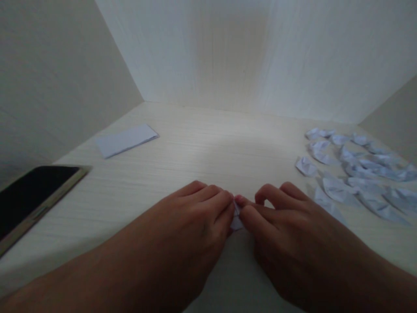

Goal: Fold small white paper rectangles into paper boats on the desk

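Observation:
Between my two hands is a small piece of folded white paper (236,222), mostly covered by my fingers. My left hand (198,221) has its fingers bent together and grips the paper's left side. From the right, my right hand (283,226) pinches the other side with thumb and index finger, its remaining fingers curled. The fingertips of both hands nearly meet at the top of the paper. Both hands are low over the pale tabletop (208,148), near the middle. The paper's full shape is hidden.
Several small folded white paper pieces (339,188) lie in a group on the right. A flat stack of white paper (127,140) rests at the back left. A dark-screened phone (35,195) lies at the left edge. Pale walls (228,52) enclose the back and sides.

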Available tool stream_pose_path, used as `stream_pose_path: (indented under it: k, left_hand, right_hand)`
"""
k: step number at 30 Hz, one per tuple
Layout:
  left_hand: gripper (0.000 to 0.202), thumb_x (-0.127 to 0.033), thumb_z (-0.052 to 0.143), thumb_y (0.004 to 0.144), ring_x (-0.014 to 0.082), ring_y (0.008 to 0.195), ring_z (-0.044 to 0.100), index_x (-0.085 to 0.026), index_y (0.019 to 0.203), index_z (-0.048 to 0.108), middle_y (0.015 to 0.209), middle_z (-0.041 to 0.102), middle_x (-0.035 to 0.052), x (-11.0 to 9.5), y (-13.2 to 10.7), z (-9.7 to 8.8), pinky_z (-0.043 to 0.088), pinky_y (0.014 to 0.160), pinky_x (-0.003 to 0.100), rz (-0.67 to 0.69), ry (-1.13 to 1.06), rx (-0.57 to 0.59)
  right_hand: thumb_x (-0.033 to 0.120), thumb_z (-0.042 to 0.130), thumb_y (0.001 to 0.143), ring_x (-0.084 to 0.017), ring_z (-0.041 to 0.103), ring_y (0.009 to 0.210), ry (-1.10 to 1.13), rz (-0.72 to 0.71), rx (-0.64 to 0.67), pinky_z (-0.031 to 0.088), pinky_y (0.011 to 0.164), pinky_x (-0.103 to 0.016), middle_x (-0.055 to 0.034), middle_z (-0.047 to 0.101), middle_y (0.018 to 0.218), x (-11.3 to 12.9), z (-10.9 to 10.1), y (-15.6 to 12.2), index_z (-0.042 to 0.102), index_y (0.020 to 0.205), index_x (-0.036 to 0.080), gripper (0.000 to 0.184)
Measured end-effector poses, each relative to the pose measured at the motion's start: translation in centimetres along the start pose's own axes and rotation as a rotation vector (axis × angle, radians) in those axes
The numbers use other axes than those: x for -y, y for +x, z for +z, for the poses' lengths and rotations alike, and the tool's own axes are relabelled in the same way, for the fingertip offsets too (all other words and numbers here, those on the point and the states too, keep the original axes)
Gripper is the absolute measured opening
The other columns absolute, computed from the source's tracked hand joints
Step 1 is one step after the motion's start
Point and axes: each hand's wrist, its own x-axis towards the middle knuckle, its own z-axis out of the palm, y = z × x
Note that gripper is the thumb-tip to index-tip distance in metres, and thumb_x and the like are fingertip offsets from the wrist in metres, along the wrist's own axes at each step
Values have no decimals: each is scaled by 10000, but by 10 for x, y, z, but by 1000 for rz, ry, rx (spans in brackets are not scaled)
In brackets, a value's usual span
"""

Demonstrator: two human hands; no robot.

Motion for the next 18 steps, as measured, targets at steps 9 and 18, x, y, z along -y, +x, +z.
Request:
stream_pose_path:
  k: [9, 18]
  left_hand:
    - [287, -92, 520, 921, 258, 1054, 677, -187, 1138, 682, 1115, 737, 103, 1, 2, 0, 511, 1049, 445, -5, -41, -40]
    - [366, -78, 534, 873, 257, 1029, 674, -188, 1183, 695, 1171, 732, 61, 1, 4, 1, 514, 1061, 483, -75, -130, 5]
  right_hand:
    - [115, 641, 754, -209, 513, 762, -19, 9, 18, 346, 781, -365, -8, 628, 771, -1, 0, 0, 602, 985, 189, 247]
    - [97, 604, 739, -210, 499, 718, -9, 21, 79, 336, 769, -390, -25, 677, 835, -1, -1, -2, 636, 1051, 169, 321]
